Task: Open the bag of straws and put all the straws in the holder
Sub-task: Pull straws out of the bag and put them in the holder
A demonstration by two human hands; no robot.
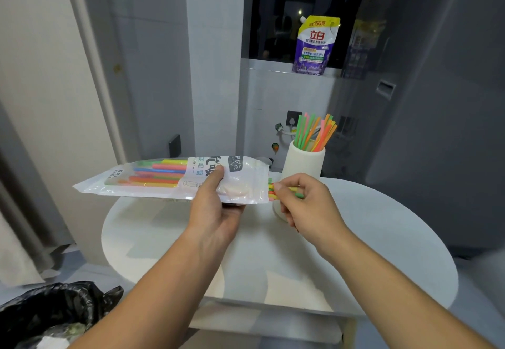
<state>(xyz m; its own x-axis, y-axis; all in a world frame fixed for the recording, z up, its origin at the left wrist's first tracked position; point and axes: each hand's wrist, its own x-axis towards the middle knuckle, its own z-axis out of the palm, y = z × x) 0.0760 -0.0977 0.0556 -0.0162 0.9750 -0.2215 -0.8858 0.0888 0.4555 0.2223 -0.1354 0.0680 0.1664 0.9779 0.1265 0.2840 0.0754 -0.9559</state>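
Note:
My left hand [216, 206] grips the clear plastic bag of straws [153, 179], holding it level above the round white table [382, 253], open end pointing right. Coloured straws show through the bag. At the open end my right hand [303, 201] pinches a small bunch of straws [273, 191] that stick out of the bag. Behind my right hand stands the white cylindrical holder [303, 163], upright on the table, with several green, orange and pink straws [314, 133] in it.
A purple detergent pouch [314, 45] stands on the window ledge at the back. A grey appliance [437, 103] fills the right side. A bin lined with a black bag [49, 313] sits at the lower left. A curtain hangs at the far left.

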